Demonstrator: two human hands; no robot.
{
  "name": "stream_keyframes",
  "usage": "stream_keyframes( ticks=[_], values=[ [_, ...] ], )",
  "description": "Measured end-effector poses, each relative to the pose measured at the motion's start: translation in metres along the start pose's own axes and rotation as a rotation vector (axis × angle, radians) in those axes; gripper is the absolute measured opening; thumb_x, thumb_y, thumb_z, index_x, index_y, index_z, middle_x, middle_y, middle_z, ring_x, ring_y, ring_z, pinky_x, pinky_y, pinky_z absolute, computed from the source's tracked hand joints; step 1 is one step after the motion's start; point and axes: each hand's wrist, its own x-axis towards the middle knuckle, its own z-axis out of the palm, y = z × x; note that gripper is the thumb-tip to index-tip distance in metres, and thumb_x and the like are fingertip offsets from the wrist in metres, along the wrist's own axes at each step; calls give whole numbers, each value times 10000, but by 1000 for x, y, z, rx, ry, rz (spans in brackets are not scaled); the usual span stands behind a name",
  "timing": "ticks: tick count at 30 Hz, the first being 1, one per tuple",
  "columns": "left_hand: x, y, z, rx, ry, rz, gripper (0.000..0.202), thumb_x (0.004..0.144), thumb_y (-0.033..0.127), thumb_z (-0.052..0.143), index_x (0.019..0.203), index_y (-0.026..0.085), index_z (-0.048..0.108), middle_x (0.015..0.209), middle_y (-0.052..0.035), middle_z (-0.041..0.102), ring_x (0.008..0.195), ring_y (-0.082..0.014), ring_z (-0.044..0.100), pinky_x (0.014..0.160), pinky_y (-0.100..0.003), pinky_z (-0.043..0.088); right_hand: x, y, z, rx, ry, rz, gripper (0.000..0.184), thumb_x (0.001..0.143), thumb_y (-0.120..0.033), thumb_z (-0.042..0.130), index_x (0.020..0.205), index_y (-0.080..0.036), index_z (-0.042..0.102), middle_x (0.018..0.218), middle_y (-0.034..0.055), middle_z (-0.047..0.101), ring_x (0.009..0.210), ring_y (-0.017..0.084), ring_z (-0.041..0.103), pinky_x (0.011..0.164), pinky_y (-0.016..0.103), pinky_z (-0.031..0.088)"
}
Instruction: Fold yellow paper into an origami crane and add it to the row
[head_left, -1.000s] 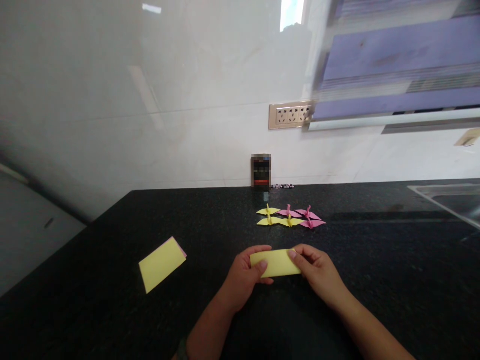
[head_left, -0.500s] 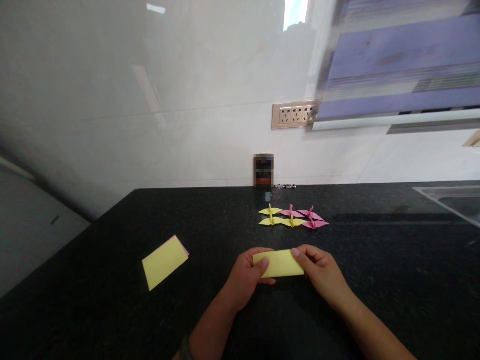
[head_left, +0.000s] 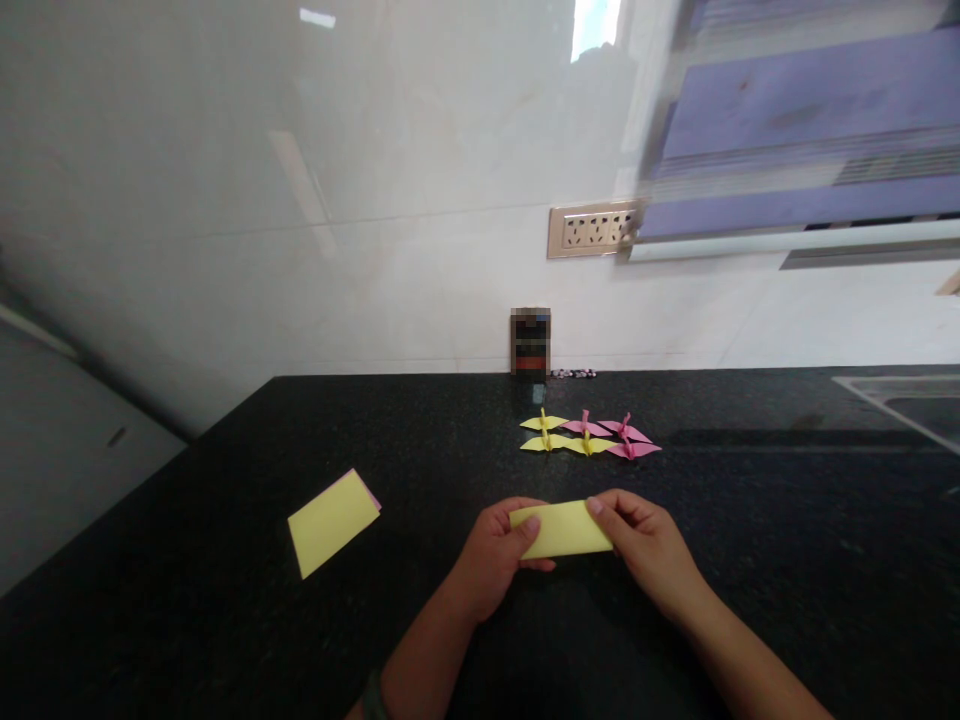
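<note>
A yellow sheet of paper [head_left: 568, 530], folded into a long rectangle, is held level above the dark counter. My left hand [head_left: 499, 555] grips its left end, thumb on top and fingers behind and below. At the other end, my right hand [head_left: 645, 535] pinches the upper right corner with the thumb on the front. Just beyond the hands, several folded paper cranes stand in two rows, among them a yellow crane [head_left: 547, 442] and a pink crane [head_left: 628, 449].
To the left lies a stack of yellow and pink paper [head_left: 334, 525] on the black counter [head_left: 225, 480]. A dark, pixelated box-like object [head_left: 530, 345] stands against the wall, beside a small beaded strip [head_left: 574, 374]. A sink edge [head_left: 896, 415] is at the far right.
The whole view has shifted very slightly, with things a few pixels further right. Both hands keep the same grip on the yellow paper.
</note>
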Motion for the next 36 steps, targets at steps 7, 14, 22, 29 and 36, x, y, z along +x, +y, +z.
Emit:
stream_keyframes(
  ticks=[7,14,22,29,36],
  values=[
    [0,1,1,2,0,-1,261,718,284,561,916,115,562,838,-74,599,726,-159,569,534,-230,494,2,6,-1,13,-10,14,250,760,-372,500,670,-144,553,575,-18,505,528,99,425,480,199,327],
    [-1,1,2,40,7,11,267,729,303,541,914,111,555,809,-70,599,722,-163,565,544,-248,485,2,3,0,-15,-10,5,248,765,-364,496,662,-144,547,569,-19,494,527,99,415,479,202,321],
    [1,0,0,388,156,126,271,709,362,543,804,118,612,680,-32,592,607,-122,515,540,-217,411,1,3,-1,-37,-39,-39,238,772,-355,488,678,-146,551,587,-12,505,559,112,433,505,213,337],
    [2,1,0,529,248,189,292,725,384,504,751,120,626,639,-21,581,587,-119,493,529,-203,370,-1,1,0,38,-122,-29,200,766,-339,507,729,-148,554,651,-1,532,595,117,467,535,219,355],
    [1,0,0,551,277,197,290,726,385,498,749,124,622,640,-23,580,587,-123,493,527,-204,368,-2,0,-1,7,-134,-41,187,765,-326,509,723,-148,544,662,3,526,604,120,465,547,225,357]
  ],
)
